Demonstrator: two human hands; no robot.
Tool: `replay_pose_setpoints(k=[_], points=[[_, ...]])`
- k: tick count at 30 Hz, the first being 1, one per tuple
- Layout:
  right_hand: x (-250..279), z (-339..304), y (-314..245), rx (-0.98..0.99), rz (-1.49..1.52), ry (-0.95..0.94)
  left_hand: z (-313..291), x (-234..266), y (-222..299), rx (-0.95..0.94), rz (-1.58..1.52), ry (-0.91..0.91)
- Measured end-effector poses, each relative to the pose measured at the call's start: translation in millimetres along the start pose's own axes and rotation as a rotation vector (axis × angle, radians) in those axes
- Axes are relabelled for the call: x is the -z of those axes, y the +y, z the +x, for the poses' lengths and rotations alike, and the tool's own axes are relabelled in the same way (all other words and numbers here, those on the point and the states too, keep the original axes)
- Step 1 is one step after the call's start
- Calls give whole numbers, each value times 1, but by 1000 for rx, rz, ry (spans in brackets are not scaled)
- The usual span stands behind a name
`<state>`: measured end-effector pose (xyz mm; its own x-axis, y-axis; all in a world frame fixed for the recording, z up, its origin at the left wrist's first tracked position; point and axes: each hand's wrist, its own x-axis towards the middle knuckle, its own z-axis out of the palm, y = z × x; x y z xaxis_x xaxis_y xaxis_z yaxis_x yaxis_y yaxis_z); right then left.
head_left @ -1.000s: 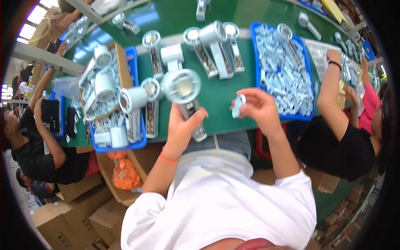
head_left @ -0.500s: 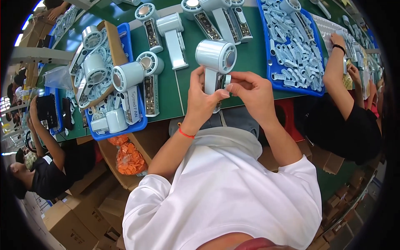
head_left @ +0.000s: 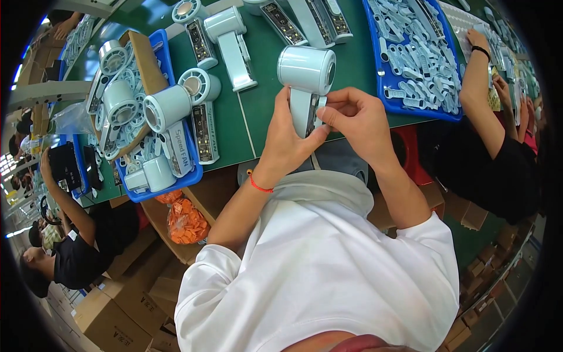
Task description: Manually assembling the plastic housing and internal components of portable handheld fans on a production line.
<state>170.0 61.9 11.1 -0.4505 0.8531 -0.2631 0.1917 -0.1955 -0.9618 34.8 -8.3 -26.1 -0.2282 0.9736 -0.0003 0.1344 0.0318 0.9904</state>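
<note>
While your left hand (head_left: 286, 138) grips the handle of a fan (head_left: 306, 69), thumb on one side and fingers on the other, your right hand (head_left: 365, 120) pinches a small pale piece (head_left: 321, 105) between thumb and curled fingers, against the handle's right side. Your fingers partly cover it, so whether it is seated cannot be told. The fan is in front of you, over the near edge of the green table (head_left: 352, 64), its round head pointing away from you. On your left, a blue tray (head_left: 196, 176) holds a carton (head_left: 144, 58) of pale parts and several fans. More fans (head_left: 236, 58) lie beyond your left hand. On your right, another blue tray (head_left: 413, 114) holds many small parts (head_left: 416, 73). Farther right is a co-worker's bare forearm (head_left: 485, 108).
</note>
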Motion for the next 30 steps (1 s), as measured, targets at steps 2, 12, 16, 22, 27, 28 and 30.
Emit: replay_pose_setpoints(k=[2,12,16,22,27,28,30], points=[[1,0,0,6,-30,-5,0,-1,0,11,15,0],[11,14,-3,-171,15,-111,1,-4,-1,-123,273,61],[9,16,-6,-152,-12,-132,0,-2,3,-107,319,63],[3,15,-2,-18,-57,-128,2,6,-2,-47,114,11],[4,11,-9,-107,-67,-98,-1,1,5,-97,230,48],[5,13,-8,-111,-68,-96,-1,1,4,-84,238,44],[8,18,-8,-188,-45,-160,0,3,2,-51,223,23]])
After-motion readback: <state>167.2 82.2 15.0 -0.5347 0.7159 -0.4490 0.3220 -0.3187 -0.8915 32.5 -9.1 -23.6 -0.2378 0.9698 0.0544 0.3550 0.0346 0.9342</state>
